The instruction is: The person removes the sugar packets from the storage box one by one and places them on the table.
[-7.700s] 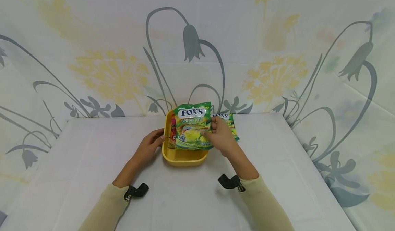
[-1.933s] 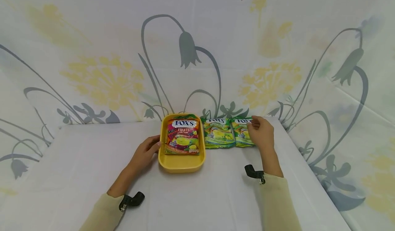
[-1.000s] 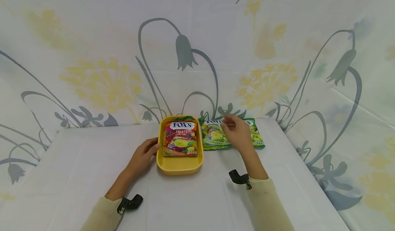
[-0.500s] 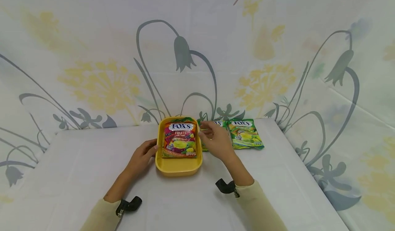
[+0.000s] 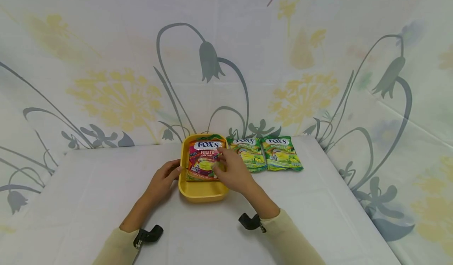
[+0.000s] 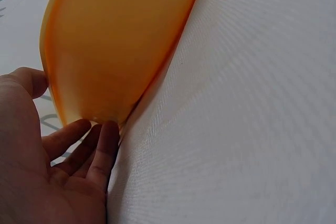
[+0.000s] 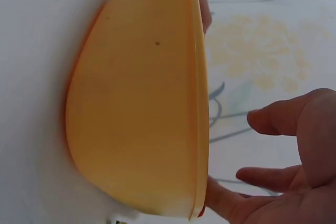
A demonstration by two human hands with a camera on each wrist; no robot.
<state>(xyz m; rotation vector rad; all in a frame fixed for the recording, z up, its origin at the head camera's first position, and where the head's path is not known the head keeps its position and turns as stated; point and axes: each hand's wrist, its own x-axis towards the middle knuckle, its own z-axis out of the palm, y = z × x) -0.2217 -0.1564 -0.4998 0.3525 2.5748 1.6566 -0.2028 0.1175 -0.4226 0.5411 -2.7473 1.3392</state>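
A yellow plastic container (image 5: 203, 195) stands on the white-covered table. Inside it lies a red-purple bag of Fox's Fruits candy (image 5: 201, 163), with a green bag edge (image 5: 214, 137) showing behind. My left hand (image 5: 163, 180) rests against the container's outer left side; in the left wrist view its fingertips touch the wall and the thumb meets the rim. My right hand (image 5: 233, 172) is over the container's right part, covering some of the red bag, thumb and fingers spread apart. In the right wrist view one finger dips behind the rim, so I cannot tell whether it touches the bag.
Two green bags of Fox's Spring Tea candy, a nearer one (image 5: 249, 155) and an outer one (image 5: 281, 153), lie side by side right of the container. A flower-printed cloth (image 5: 209, 100) rises behind the table (image 5: 339, 202).
Earlier, my right hand held a green bag over the container; two green bags now lie to its right. Since then the hand has moved left, from the outer bag to over the red bag.
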